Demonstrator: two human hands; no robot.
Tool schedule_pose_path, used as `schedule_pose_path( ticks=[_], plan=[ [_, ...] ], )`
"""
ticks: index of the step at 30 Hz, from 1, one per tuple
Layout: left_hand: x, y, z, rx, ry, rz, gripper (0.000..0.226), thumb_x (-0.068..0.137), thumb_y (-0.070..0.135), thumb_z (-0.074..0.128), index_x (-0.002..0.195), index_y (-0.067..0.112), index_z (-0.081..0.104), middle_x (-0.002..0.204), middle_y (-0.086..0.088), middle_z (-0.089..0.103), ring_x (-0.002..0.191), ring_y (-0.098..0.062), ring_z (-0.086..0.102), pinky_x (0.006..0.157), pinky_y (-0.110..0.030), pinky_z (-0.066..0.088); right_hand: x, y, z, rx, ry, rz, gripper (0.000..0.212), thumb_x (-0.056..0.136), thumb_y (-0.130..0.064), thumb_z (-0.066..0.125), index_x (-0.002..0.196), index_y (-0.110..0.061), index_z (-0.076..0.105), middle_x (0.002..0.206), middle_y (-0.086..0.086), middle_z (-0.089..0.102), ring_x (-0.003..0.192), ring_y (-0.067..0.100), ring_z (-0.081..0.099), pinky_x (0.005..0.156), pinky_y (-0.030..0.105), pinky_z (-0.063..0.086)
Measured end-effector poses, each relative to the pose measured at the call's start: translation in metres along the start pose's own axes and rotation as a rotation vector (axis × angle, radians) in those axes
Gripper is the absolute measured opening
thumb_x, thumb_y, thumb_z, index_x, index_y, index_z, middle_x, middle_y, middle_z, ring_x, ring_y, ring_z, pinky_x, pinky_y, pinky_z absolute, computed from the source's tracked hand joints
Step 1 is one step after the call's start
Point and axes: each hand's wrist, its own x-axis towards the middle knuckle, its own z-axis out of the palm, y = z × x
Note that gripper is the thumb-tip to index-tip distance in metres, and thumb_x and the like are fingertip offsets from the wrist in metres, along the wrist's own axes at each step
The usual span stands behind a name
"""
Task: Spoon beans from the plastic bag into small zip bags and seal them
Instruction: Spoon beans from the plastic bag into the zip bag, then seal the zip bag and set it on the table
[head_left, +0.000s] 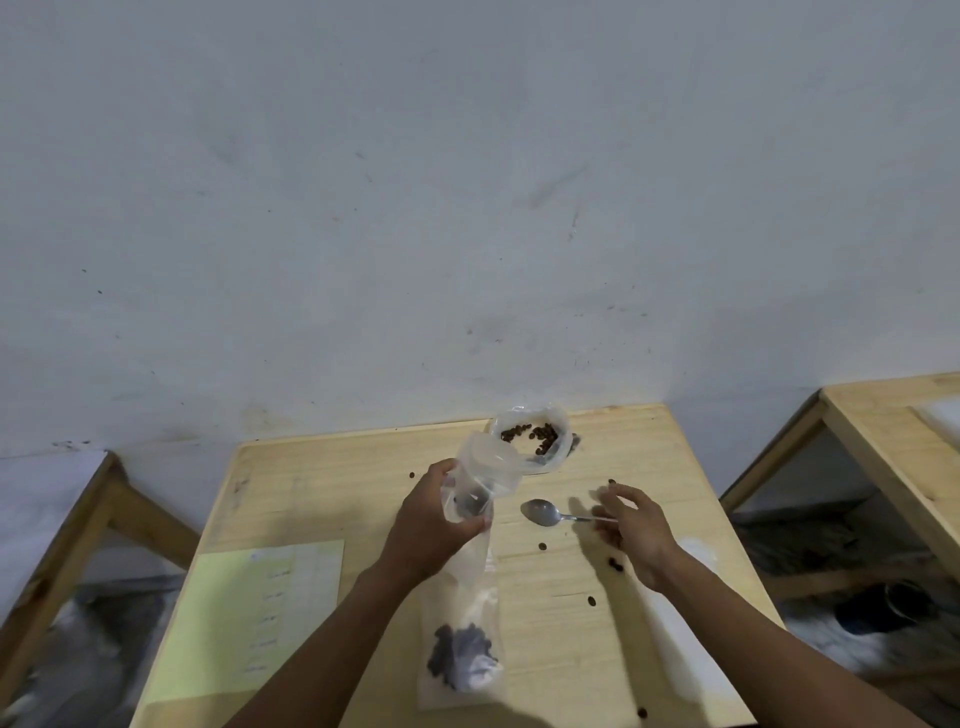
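Observation:
The plastic bag (535, 441) of brown beans stands open at the far edge of the wooden table (322, 488). My left hand (436, 525) grips a small clear zip bag (480, 480) upright, its mouth open, with a few beans inside. A metal spoon (543, 513) lies to its right, bowl empty. My right hand (631, 525) is at the handle's end, thumb and fingers spread apart around it and blurred. Another zip bag (462, 654) holding dark beans lies flat near the front edge.
Several loose beans (615, 564) are scattered over the table. A pale yellow sheet of paper (249, 613) lies at the front left. Something white and flat (698, 551) lies under my right forearm. Other wooden tables (883, 431) stand on both sides, and a wall is right behind.

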Motion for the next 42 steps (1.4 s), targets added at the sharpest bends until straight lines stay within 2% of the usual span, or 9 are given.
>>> schedule_pose_path(
  ticks=[5, 10, 15, 24, 29, 32, 36, 38, 42],
  plan=[
    [0.001, 0.012, 0.007, -0.009, -0.009, 0.032, 0.079, 0.064, 0.039, 0.086, 0.131, 0.025, 0.046, 0.116, 0.010, 0.058, 0.105, -0.011, 0.055, 0.084, -0.025, 0.044, -0.044, -0.037, 0.050, -0.220, -0.374, -0.244, 0.036, 0.083, -0.031, 0.076, 0.117, -0.022, 0.066, 0.092, -0.002, 0.070, 0.087, 0.015, 0.068, 0.071, 0.026, 0.052],
    [0.002, 0.019, 0.000, -0.079, -0.018, 0.059, 0.057, 0.077, 0.027, 0.079, 0.125, 0.028, 0.049, 0.106, 0.012, 0.061, 0.099, -0.007, 0.059, 0.082, -0.024, 0.048, -0.053, -0.053, 0.066, -0.217, -0.233, -0.374, 0.011, 0.089, -0.021, 0.069, 0.091, -0.010, 0.071, 0.077, 0.007, 0.070, 0.074, 0.017, 0.065, 0.074, 0.037, 0.054],
    [-0.001, 0.014, -0.015, -0.086, 0.075, 0.079, 0.029, 0.087, 0.004, 0.064, 0.105, 0.025, 0.060, 0.076, 0.008, 0.068, 0.074, -0.002, 0.065, 0.067, -0.011, 0.047, -0.046, -0.059, 0.057, -0.414, -0.245, -0.473, 0.028, 0.093, -0.021, 0.064, 0.080, 0.003, 0.063, 0.072, 0.008, 0.065, 0.066, 0.012, 0.056, 0.067, 0.027, 0.046],
    [0.003, 0.022, -0.023, -0.222, 0.005, 0.046, 0.019, 0.083, 0.029, 0.073, 0.100, 0.033, 0.066, 0.091, 0.008, 0.072, 0.088, -0.012, 0.068, 0.081, -0.026, 0.054, -0.048, -0.076, 0.048, -0.621, -0.314, -0.588, 0.017, 0.092, -0.021, 0.064, 0.079, -0.010, 0.066, 0.073, 0.009, 0.067, 0.067, 0.012, 0.057, 0.071, 0.032, 0.046],
    [0.003, 0.036, -0.026, -0.248, 0.040, 0.057, 0.010, 0.086, 0.019, 0.071, 0.077, 0.019, 0.066, 0.070, 0.001, 0.070, 0.067, -0.007, 0.063, 0.069, -0.019, 0.047, -0.052, -0.086, 0.049, -0.737, -0.320, -0.653, 0.006, 0.087, -0.028, 0.070, 0.085, -0.023, 0.067, 0.089, -0.002, 0.069, 0.079, 0.007, 0.059, 0.080, 0.030, 0.048],
    [0.002, 0.042, -0.023, -0.253, -0.002, 0.080, 0.016, 0.087, 0.021, 0.070, 0.073, 0.020, 0.063, 0.057, 0.003, 0.058, 0.056, -0.006, 0.051, 0.061, -0.015, 0.040, -0.060, -0.091, 0.060, -0.845, -0.310, -0.757, 0.023, 0.083, -0.033, 0.072, 0.105, -0.029, 0.066, 0.107, -0.016, 0.064, 0.101, 0.000, 0.055, 0.090, 0.021, 0.043],
    [0.000, 0.041, -0.022, -0.237, -0.068, 0.145, 0.014, 0.089, 0.030, 0.068, 0.077, 0.022, 0.064, 0.065, -0.015, 0.059, 0.058, -0.020, 0.046, 0.062, -0.028, 0.037, -0.067, -0.094, 0.078, -1.000, -0.261, -0.883, 0.013, 0.085, -0.038, 0.066, 0.093, -0.029, 0.068, 0.097, -0.015, 0.064, 0.096, 0.008, 0.056, 0.090, 0.031, 0.042],
    [-0.001, 0.040, -0.024, -0.248, -0.051, 0.167, 0.010, 0.090, 0.028, 0.066, 0.082, 0.023, 0.068, 0.074, -0.006, 0.069, 0.068, -0.027, 0.060, 0.068, -0.031, 0.046, -0.067, -0.095, 0.080, -1.009, -0.255, -0.884, 0.010, 0.086, -0.041, 0.063, 0.087, -0.031, 0.066, 0.094, -0.016, 0.063, 0.095, 0.009, 0.056, 0.090, 0.033, 0.039],
    [-0.003, 0.040, -0.027, -0.167, -0.004, 0.215, 0.008, 0.091, 0.020, 0.065, 0.084, 0.024, 0.067, 0.078, 0.006, 0.071, 0.076, -0.014, 0.066, 0.073, -0.025, 0.050, -0.068, -0.091, 0.086, -1.078, -0.250, -0.909, 0.011, 0.089, -0.042, 0.059, 0.088, -0.032, 0.064, 0.095, -0.014, 0.062, 0.096, 0.009, 0.053, 0.089, 0.033, 0.033]
  ],
)
